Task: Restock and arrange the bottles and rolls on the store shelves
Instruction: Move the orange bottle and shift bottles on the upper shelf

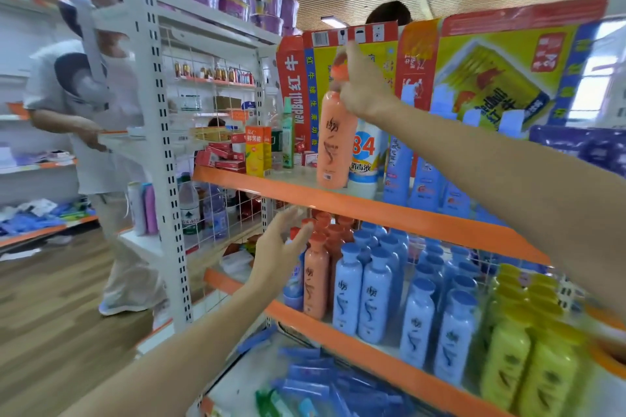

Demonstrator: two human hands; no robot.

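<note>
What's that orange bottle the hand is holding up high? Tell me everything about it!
The orange bottle is a tall, smooth, plastic-looking bottle, peachy orange with a brighter orange cap. Dark swirly writing runs down its front, and a small label sits near the bottom. It hangs almost upright, tilted slightly. The right hand grips it around the cap and neck. It is in front of the top shelf, beside a white bottle; whether its base touches the shelf cannot be told. Its cap is on.

Right hand [364, 88] grips orange bottle [335, 142] by its neck, frame centre, apparently above upper shelf [372, 210]. Left hand [281, 250] open beside orange-capped bottles [316, 281] below.
</note>
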